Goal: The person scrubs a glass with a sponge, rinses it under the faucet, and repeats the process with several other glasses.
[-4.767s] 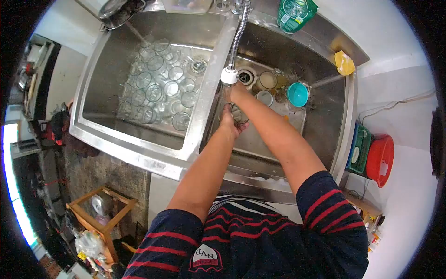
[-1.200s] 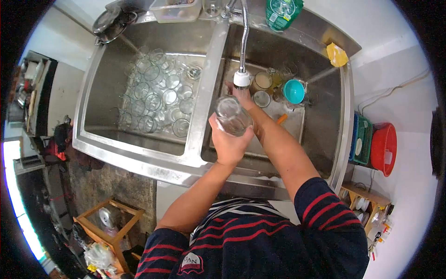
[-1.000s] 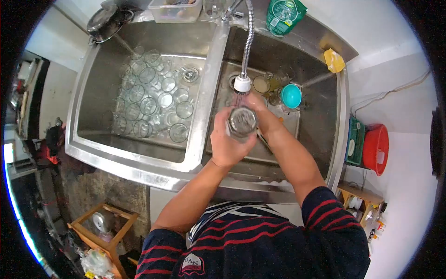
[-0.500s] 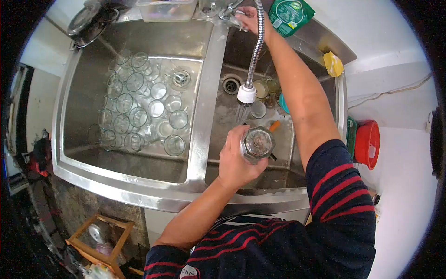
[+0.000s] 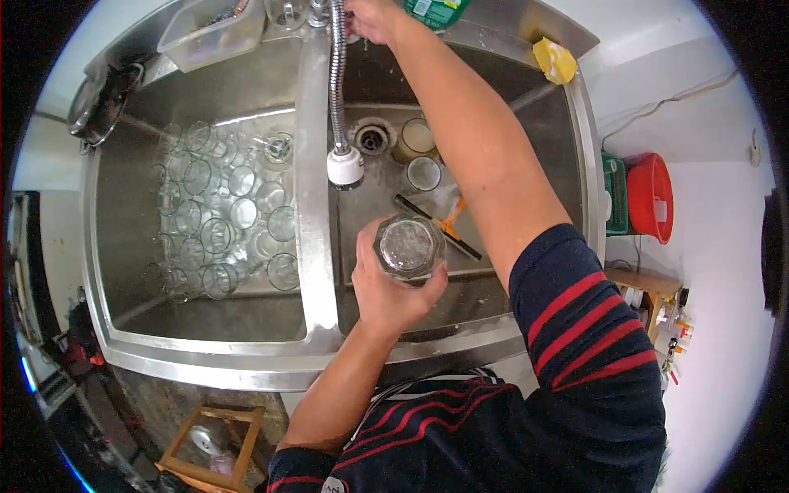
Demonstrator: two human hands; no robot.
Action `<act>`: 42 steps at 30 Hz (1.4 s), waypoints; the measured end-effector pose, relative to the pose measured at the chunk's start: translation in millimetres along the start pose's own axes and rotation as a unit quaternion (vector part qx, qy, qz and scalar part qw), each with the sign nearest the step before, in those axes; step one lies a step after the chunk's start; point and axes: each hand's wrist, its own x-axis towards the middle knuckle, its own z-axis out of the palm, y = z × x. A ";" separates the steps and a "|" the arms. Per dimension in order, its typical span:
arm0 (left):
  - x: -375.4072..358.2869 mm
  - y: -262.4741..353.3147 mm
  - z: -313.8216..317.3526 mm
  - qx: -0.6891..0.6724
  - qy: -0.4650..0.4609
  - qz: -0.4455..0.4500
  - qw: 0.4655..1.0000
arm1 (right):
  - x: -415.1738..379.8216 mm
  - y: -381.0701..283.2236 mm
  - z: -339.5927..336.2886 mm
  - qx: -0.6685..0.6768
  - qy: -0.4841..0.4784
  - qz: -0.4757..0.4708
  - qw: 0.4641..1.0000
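Note:
My left hand point(image 5: 386, 287) is wrapped round a clear glass jar point(image 5: 407, 246), held above the right basin point(image 5: 370, 214). Up at the back rim, my right hand point(image 5: 371, 18) is at the faucet base point(image 5: 319, 12); its fingers are partly hidden behind the metal hose point(image 5: 337, 74). The white spray head point(image 5: 345, 168) hangs just up and left of the jar, with no water visible from it. Below the jar lie a black and orange squeegee point(image 5: 450, 223) and, beyond it, a glass point(image 5: 424, 173) and a jar with cloudy contents point(image 5: 417, 136).
Many clear glasses point(image 5: 218, 234) fill the left basin point(image 5: 205, 320). A plastic tub point(image 5: 209, 41), a dark pot point(image 5: 103, 103), a green pouch point(image 5: 436, 10) and a yellow sponge point(image 5: 555, 62) line the rims. A red basket point(image 5: 649, 197) is at the right.
The view has shifted right. Water no longer shows under the spray head. My left hand still holds the jar, and my right hand remains at the faucet.

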 end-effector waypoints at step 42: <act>31.1 53.6 93.0 -0.515 -0.025 -0.358 0.778 | -444.0 0.8 -14.6 0.089 0.292 -0.136 0.942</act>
